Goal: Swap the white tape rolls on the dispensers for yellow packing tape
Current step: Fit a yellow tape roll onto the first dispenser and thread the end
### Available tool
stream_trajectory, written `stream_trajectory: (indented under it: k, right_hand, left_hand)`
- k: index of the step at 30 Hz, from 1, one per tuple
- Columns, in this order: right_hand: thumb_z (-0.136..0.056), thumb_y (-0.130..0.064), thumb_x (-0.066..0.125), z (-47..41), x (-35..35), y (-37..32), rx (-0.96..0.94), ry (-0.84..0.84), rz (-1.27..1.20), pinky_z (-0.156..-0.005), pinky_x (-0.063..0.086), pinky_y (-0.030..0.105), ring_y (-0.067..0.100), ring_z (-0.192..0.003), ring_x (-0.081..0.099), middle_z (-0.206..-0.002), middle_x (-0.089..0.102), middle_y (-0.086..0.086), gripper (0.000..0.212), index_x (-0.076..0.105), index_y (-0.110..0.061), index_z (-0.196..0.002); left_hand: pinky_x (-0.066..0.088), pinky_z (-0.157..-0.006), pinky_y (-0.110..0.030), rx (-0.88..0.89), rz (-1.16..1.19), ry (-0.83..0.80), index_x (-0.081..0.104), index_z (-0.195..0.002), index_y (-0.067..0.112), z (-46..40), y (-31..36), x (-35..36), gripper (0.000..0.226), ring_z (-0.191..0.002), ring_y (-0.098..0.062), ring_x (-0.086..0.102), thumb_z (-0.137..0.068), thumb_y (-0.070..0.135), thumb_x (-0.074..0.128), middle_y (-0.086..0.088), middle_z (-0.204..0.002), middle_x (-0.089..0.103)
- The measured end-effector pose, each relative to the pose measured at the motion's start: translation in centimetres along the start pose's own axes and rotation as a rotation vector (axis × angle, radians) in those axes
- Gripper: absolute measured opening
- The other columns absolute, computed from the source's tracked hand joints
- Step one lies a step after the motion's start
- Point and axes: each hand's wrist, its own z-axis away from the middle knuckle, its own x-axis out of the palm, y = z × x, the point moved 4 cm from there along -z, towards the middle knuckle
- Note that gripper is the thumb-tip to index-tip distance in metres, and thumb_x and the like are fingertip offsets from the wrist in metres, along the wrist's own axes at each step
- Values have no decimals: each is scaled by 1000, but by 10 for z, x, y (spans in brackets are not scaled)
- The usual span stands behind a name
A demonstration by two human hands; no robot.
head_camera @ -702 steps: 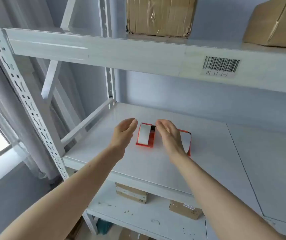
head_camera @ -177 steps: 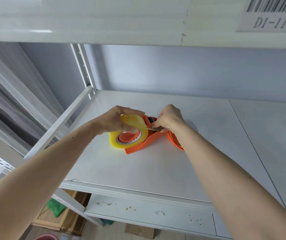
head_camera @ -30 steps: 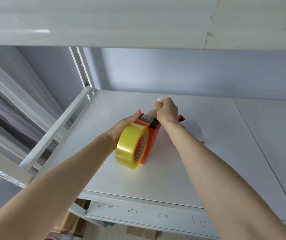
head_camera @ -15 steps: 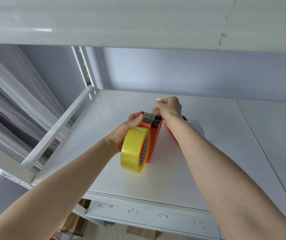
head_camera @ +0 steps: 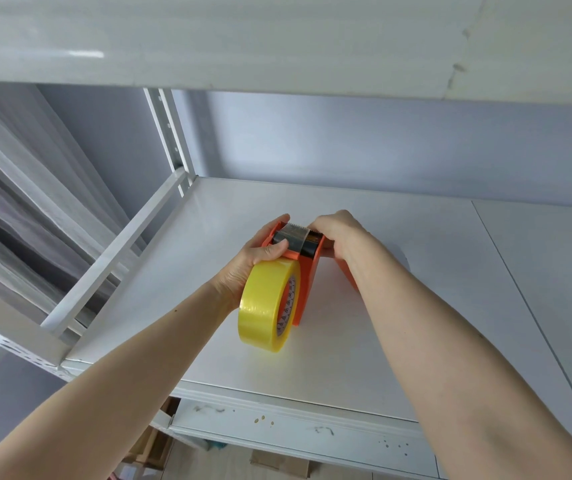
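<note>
An orange tape dispenser (head_camera: 304,282) stands on edge on the white shelf (head_camera: 208,271), with a yellow packing tape roll (head_camera: 263,306) mounted on its left side. My left hand (head_camera: 253,261) grips the dispenser's top from the left, thumb on the orange plate behind the black roller. My right hand (head_camera: 340,233) presses down at the serrated cutter end, where a strip of tape lies over the roller. A second orange dispenser (head_camera: 346,275) is mostly hidden behind my right forearm. No white roll is in view.
The upper shelf's front beam (head_camera: 277,46) hangs close overhead. A perforated upright and a diagonal brace (head_camera: 118,258) bound the shelf on the left. A seam (head_camera: 520,289) splits the shelf boards at right. Cardboard boxes (head_camera: 277,465) lie below.
My right hand, which held the tape end up above the cutter, has come down onto the dispenser's front end. The tape strip now lies flat over the roller. My left thumb shifted onto the plate.
</note>
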Motion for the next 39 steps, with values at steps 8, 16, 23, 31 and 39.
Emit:
stream_trajectory:
  k: [8,16,23,31,39]
  right_hand:
    - [-89,-1,57,5,5,11,110,-128,-18,-49,55,32,24,-47,64,-61,66,14,19,61,-5,-71]
    - [-93,-2,49,12,10,23,186,-97,-230,-39,52,28,22,-37,64,-60,66,13,23,62,-7,-74]
    - [-98,-55,39,25,11,27,10,-69,-295,-95,55,46,29,-100,69,-105,73,11,51,63,-12,-109]
    - [-93,-70,37,67,16,45,-354,-255,-164,-105,33,32,10,-130,42,-148,40,-8,81,24,-20,-155]
    - [-94,-73,18,55,40,52,-268,-274,-367,-86,54,30,14,-105,69,-111,72,0,73,67,-24,-116]
  left_hand:
    - [59,-86,-46,31,-11,-4,51,-140,9,4,-3,-2,107,-100,-36,67,-52,55,91,-23,-121,65]
    - [57,-87,-46,62,-14,83,50,-139,7,5,-1,-2,65,-104,-38,62,-83,37,67,-23,-120,63]
    - [49,-100,-63,30,-27,171,50,-138,11,-4,-3,-5,71,-118,-48,61,-82,53,67,-27,-131,62]
    - [52,-100,-55,-84,6,282,60,-134,15,-9,1,-6,95,-113,-40,68,-67,83,60,-20,-123,70]
    - [49,-85,-37,-207,-161,533,67,-102,12,-14,-1,-13,88,-85,-23,67,-90,79,10,-10,-92,71]
